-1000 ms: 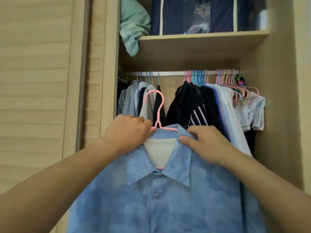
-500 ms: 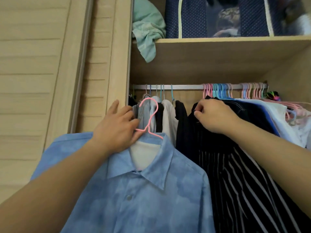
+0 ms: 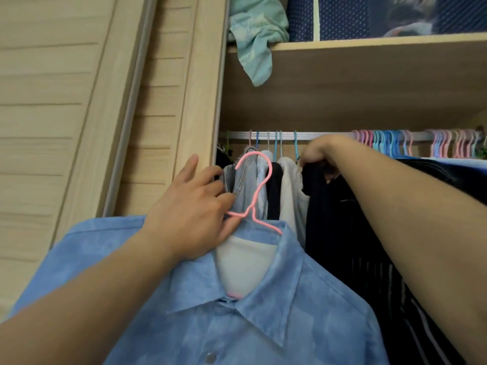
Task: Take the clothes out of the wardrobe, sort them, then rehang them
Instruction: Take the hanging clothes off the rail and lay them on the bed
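The blue shirt [image 3: 237, 325] is held by the left hand [image 3: 195, 214], fingers clamped at the pink hanger [image 3: 257, 196] neck, hook just below the rail [image 3: 324, 136], where the right hand [image 3: 320, 154] grips dark clothes [image 3: 340, 219] aside

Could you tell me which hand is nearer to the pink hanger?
The left hand holds the pink hanger at its neck. The right hand is off to its right, gripping dark clothes near the rail.
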Tool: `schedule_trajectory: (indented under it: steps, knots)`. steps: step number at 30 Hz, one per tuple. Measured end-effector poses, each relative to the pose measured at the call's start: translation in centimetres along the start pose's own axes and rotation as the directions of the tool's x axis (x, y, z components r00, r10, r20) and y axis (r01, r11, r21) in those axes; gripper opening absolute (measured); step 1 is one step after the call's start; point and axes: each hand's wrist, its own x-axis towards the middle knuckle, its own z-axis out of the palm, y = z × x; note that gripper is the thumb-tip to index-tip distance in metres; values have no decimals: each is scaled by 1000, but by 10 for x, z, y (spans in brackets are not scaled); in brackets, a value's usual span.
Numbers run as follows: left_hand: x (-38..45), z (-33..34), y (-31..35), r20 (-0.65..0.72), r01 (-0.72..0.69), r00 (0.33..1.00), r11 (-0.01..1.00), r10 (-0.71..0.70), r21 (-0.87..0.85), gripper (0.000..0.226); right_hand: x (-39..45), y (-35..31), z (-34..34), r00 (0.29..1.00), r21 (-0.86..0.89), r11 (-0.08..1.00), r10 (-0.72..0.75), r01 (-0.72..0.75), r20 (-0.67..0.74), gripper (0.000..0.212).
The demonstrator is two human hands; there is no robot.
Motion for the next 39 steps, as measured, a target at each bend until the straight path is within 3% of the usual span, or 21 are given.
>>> schedule_trajectory:
  steps: [2, 8, 12, 16, 18, 22, 27, 32, 35, 39]
  knots:
    - [-1, 1, 1, -5, 2, 1000, 1000, -2, 1, 39, 11, 11, 3, 998, -156, 986, -58, 54, -16, 20]
    - [0, 2, 0, -7, -9, 1000, 1000, 9, 20, 41, 29, 65, -1, 984, -189, 981, 0, -35, -181, 39]
    - [1, 1, 1, 2, -1, 1000, 999, 1, 42, 42, 19, 73, -1, 979, 125, 991, -19, 45, -203, 43]
    - [4, 0, 6, 15, 4, 1000, 998, -5, 69, 44, 37, 83, -4, 1000, 387, 922, 8, -3, -11, 31]
    - [4, 0, 6, 25, 7, 1000, 997, -9, 79, 45, 44, 79, 4, 999, 343, 939, 14, -1, -36, 30]
    - [1, 1, 6, 49, 18, 999, 996, -23, 90, 45, 46, 60, 2, 968, 51, 991, -106, 121, -229, 42]
    - [0, 2, 5, 47, 18, 999, 996, -22, 84, 44, 31, 54, -40, 913, 117, 976, -124, 182, -388, 43]
    - [2, 3, 5, 59, 40, 997, 995, -45, 90, 48, 4, 70, -2, 912, 355, 882, -172, 311, -372, 34]
    - [1, 2, 8, 142, 44, 988, 995, -57, 92, 51, -38, 88, 32, 889, 365, 857, -203, 364, -410, 21]
    - [-13, -5, 24, 291, 23, 956, 998, -41, 64, 51, -126, 123, 68, 870, 356, 844, -227, 400, -439, 22]
